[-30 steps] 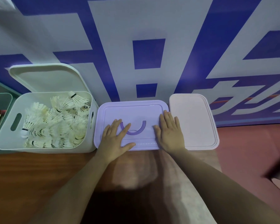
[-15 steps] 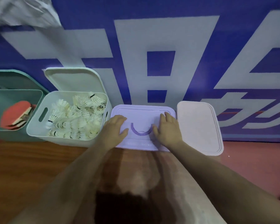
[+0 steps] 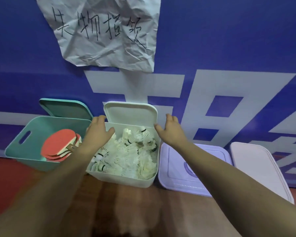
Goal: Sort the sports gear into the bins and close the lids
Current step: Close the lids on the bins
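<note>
A white bin [image 3: 126, 179] full of several white shuttlecocks [image 3: 126, 151] stands in the middle, its white lid [image 3: 130, 113] raised upright against the wall. My left hand [image 3: 97, 132] is at the lid's left edge and my right hand [image 3: 171, 132] at its right edge, both with fingers spread and holding nothing. Left of it, a teal bin [image 3: 24, 151] holds red table tennis paddles [image 3: 58, 146], and its teal lid [image 3: 65, 108] also stands up. To the right sit a purple bin with its lid shut [image 3: 178, 168] and a pink bin with its lid shut [image 3: 256, 165].
The bins line up on a wooden floor [image 3: 143, 211] against a blue and white banner wall [image 3: 229, 65]. A crumpled paper sign with handwriting [image 3: 106, 31] hangs on the wall above the bins. Red floor lies at the far left.
Both hands left the purple lid, where they had been pressing flat, and moved left and up to the sides of the white bin's raised lid. The view swung left.
</note>
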